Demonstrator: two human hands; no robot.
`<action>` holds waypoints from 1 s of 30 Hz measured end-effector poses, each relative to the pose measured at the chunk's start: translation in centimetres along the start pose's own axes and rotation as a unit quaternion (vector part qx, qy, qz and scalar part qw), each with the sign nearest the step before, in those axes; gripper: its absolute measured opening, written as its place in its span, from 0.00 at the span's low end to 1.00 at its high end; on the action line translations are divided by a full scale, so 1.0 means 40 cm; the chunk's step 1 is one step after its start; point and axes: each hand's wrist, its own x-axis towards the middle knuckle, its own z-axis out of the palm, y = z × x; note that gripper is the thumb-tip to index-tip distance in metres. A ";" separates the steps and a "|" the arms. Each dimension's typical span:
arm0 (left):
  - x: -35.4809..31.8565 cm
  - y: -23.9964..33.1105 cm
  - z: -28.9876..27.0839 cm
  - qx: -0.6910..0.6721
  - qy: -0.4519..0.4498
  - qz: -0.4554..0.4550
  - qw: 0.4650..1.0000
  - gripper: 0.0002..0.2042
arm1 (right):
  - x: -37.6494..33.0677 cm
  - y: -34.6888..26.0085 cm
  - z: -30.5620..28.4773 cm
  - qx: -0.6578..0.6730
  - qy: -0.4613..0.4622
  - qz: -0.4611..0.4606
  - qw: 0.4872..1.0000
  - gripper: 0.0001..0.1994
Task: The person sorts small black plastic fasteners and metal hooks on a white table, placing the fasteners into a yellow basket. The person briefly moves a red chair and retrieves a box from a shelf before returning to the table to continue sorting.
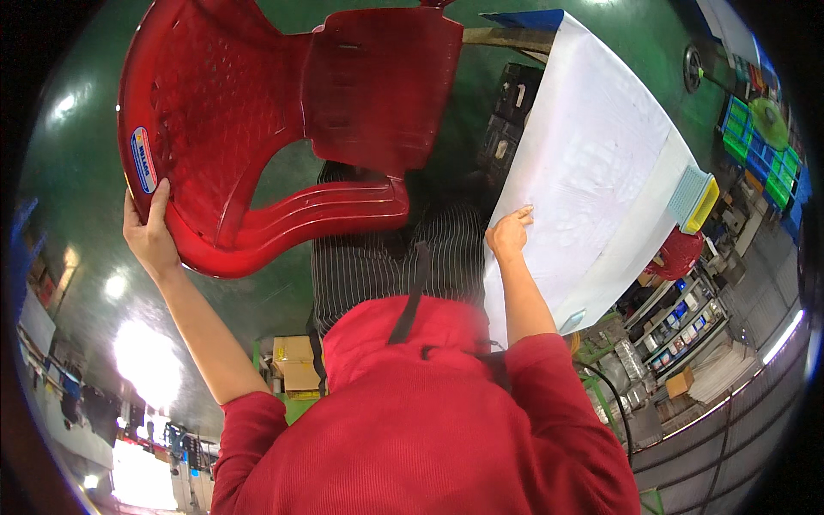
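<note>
A dark red plastic armchair with a perforated backrest fills the upper left, tilted so that its back points left. My left hand is closed round the rim of that backrest, thumb on the face beside a small sticker. My right hand rests at the near left edge of a white-covered table. Its fingers reach over the surface, partly bent, and nothing shows in them.
Black cases stand between chair and table. A yellow and blue basket sits at the table's right edge, near a red item. Cardboard boxes are at lower left. Shelving, a green fan and stacked crates lie right.
</note>
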 end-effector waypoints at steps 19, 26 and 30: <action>0.063 0.019 -0.051 -0.210 -0.273 -0.212 0.915 0.27 | -0.107 -0.054 0.098 0.299 0.175 -0.116 0.931 0.48; 0.065 0.046 -0.036 -0.155 -0.331 -0.124 0.922 0.26 | -0.255 -0.407 0.187 0.749 -0.281 0.148 0.581 0.56; -0.010 0.099 0.015 -0.159 -0.355 -0.091 0.917 0.27 | -0.177 -0.421 0.239 0.771 -0.125 0.229 0.581 0.44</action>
